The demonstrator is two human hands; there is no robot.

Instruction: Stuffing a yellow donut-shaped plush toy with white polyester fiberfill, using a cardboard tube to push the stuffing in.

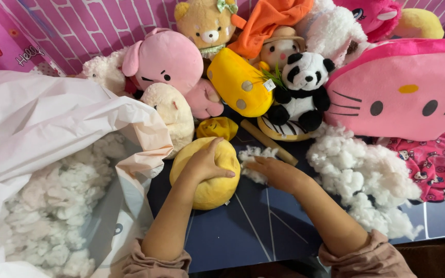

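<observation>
1. Left hand (205,163) is pressed around round yellow plush toy (208,177) on dark blue table (243,231), steadying it
2. Right hand (275,172), fingers together, pinches white fluffy stuffing tuft (253,157) just beside toy

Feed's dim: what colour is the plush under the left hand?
Yellow plush, left hand on top; head view.

Along the far edge of my table (243,237) sits a heap of plush: a pink pig (163,59), a tan bear (207,23), a panda (302,85), a yellow cheese toy (238,82) and a big pink cat cushion (403,85). A cream plush (173,110) leans beside the pig. A wooden stick (269,141) lies before the panda. At the left edge, a white bag (32,118) gapes, full of fluff.
</observation>
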